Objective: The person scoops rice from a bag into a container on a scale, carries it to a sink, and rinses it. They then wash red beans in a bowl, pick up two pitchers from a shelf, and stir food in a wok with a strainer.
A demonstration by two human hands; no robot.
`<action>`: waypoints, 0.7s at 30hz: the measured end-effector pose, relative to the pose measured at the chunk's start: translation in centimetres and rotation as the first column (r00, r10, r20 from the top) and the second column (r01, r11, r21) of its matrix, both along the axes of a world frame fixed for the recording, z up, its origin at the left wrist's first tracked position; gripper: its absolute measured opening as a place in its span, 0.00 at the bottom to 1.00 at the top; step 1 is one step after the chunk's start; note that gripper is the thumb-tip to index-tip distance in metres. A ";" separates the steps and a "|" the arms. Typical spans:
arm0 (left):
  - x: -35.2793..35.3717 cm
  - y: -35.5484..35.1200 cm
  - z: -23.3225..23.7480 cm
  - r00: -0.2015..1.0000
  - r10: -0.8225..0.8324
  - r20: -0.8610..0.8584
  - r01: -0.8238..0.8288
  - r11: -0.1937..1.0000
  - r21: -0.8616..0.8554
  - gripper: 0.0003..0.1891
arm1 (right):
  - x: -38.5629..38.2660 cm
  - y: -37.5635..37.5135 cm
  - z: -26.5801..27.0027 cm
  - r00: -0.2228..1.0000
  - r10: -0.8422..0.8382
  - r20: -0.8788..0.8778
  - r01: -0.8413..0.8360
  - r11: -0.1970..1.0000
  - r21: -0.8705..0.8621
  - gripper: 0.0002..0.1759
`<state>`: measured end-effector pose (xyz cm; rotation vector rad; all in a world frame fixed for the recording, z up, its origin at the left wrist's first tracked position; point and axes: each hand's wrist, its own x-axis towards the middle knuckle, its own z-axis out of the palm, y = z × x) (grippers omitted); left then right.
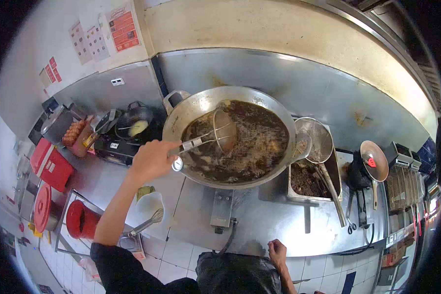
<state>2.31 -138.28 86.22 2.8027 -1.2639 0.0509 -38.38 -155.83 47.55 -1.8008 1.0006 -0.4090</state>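
Note:
My left hand [154, 159] is closed around the handle of a wire-mesh skimmer [225, 130]. The skimmer's round basket is tilted in a large metal wok [201, 100] full of dark, bubbling oil. Pale pieces of food show at the oil's surface, too blurred to name. Near the counter's front edge, beside my apron, my right hand [278, 252] hangs with its fingers curled in and nothing visible in them. Below my left forearm stands a white container [150, 208] with a whisk [152, 220] across its rim.
A long-handled strainer [318, 139] rests over a rectangular metal pan [304, 198] of dark bits, right of the wok. Farther right are a frying pan [375, 159] and scissors [352, 228]. A small pan [134, 120] sits on a stove at left, near red bins [51, 164].

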 end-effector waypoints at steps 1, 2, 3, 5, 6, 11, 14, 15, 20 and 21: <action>-1.3 0.3 0.6 1.000 0.003 -0.023 -0.004 1.000 -0.020 0.20 | -0.5 -0.2 -0.5 1.000 0.000 0.005 0.000 1.000 -0.002 0.13; -2.4 0.4 1.1 0.999 0.003 -0.047 -0.005 0.999 -0.040 0.20 | -1.0 -0.4 -0.9 0.999 -0.037 -0.008 0.037 0.999 -0.031 0.13; -3.5 0.3 1.4 0.999 -0.002 -0.046 0.000 0.999 -0.044 0.20 | -1.9 -0.7 -1.4 0.997 -0.078 -0.021 0.076 0.995 -0.061 0.14; -5.1 -0.3 1.6 0.994 -0.108 -0.019 0.106 0.992 -0.067 0.19 | -3.2 -1.4 -2.0 0.995 -0.102 -0.019 0.101 0.993 -0.053 0.14; -5.0 -0.8 0.5 0.982 -0.185 0.031 0.186 0.981 -0.052 0.21 | -3.9 -1.7 -2.3 0.991 -0.128 -0.038 0.126 0.990 -0.054 0.15; -3.8 -6.1 -5.3 0.962 -0.231 0.144 0.230 0.973 0.021 0.22 | -6.0 -2.1 -1.2 0.972 -0.234 -0.016 0.231 0.967 -0.108 0.15; -3.0 -8.5 -6.4 0.970 -0.173 0.171 0.165 0.984 0.063 0.23 | -7.9 -2.7 -0.1 0.958 -0.286 -0.026 0.279 0.950 -0.141 0.14; -2.7 -8.8 -6.4 0.980 -0.104 0.169 0.088 0.991 0.102 0.23 | -8.5 -3.1 -0.3 0.952 -0.305 0.009 0.304 0.948 -0.096 0.13; -4.4 -5.8 -7.0 0.982 -0.032 0.186 0.029 0.999 0.022 0.18 | -12.9 -5.2 0.8 0.841 -0.495 0.219 0.502 0.864 0.024 0.14; -5.8 -4.9 -6.6 0.986 0.040 0.159 -0.045 0.999 0.028 0.20 | -14.0 -6.5 -0.1 0.825 -0.540 0.168 0.534 0.841 0.079 0.15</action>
